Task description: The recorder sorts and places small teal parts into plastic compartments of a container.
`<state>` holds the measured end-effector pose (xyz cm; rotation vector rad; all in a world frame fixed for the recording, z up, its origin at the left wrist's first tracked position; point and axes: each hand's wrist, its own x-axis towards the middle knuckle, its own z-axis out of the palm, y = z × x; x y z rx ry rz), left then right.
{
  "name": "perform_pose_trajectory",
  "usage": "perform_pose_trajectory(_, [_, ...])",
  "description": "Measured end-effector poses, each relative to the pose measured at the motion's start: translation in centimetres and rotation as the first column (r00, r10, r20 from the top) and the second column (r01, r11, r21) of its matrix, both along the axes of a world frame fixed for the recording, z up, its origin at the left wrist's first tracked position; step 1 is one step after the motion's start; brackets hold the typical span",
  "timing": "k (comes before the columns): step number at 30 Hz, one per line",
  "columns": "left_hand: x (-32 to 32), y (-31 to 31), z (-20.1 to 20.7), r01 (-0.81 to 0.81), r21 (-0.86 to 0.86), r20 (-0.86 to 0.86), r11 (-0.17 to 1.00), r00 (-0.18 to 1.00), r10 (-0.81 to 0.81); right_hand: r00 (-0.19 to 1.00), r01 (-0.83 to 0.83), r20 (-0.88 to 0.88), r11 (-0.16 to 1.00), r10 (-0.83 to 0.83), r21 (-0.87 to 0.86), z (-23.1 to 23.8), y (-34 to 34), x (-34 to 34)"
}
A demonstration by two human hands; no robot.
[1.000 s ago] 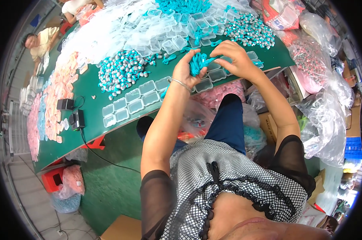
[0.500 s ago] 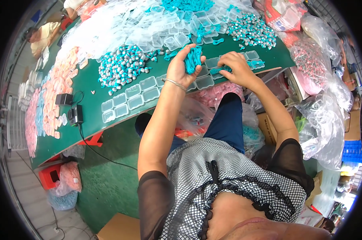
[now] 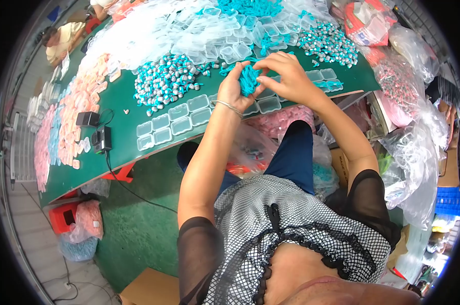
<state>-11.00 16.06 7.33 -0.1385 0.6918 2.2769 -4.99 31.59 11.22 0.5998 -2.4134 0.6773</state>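
A bundle of thin turquoise cords (image 3: pixel 248 81) lies in my left hand (image 3: pixel 233 90), its fingers and thumb wrapped round it. My right hand (image 3: pixel 287 76) has its thumb and fingertips at the right side of this bundle, pinching at the strands. Below both hands, small clear plastic cases (image 3: pixel 181 126) stand in two rows along the table's near edge, partly hidden by my left wrist. Some turquoise cord (image 3: pixel 321 84) lies in the cases at the right end of the rows. The cases to the left of my arm look bare inside.
Clear plastic cases (image 3: pixel 174 38) are heaped at the back of the green table (image 3: pixel 119 137). Piles of turquoise-and-grey beads (image 3: pixel 164 84) lie left and right (image 3: pixel 329 44). Black devices with a cable (image 3: pixel 101 138) and peach pieces (image 3: pixel 80 99) are further left; another person (image 3: pixel 62 43) sits far left.
My right hand has moved left and up from the cases at the right to the cord bundle. My left hand keeps hold of the bundle. The view has shifted slightly.
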Motion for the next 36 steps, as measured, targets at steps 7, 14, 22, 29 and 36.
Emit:
perform_pose_trajectory(7, [-0.2, -1.0, -0.4, -0.037, -0.031, -0.016, 0.999, 0.999, 0.037, 0.964, 0.093, 0.262, 0.985, -0.052, -0.148, -1.5, -3.0, -2.2])
perform_pose_trajectory(14, [-0.3, -1.7, 0.4, -0.138, 0.006, 0.004, 0.99, 0.99, 0.138, 0.872, 0.101, 0.456, 0.849, 0.175, -0.519, -1.9, -4.0, -3.8])
perform_pose_trajectory(22, [-1.2, -3.2, -0.1, -0.251, 0.011, 0.137, 0.968, 0.959, 0.247, 0.894, 0.049, 0.305, 0.605, 0.327, -0.794, -0.9, -2.3, -2.5])
perform_pose_trajectory(29, [-1.2, -6.0, -0.3, -0.207, 0.028, 0.034, 0.978, 0.978, 0.206, 0.967, -0.053, 0.254, 0.99, 0.018, 0.13, -2.5, 0.6, 2.5])
perform_pose_trajectory(36, [-0.6, -6.6, -0.6, -0.138, 0.062, -0.024, 0.989, 0.99, 0.14, 0.983, -0.09, 0.179, 0.962, 0.044, 0.257, -4.1, 0.8, 2.8])
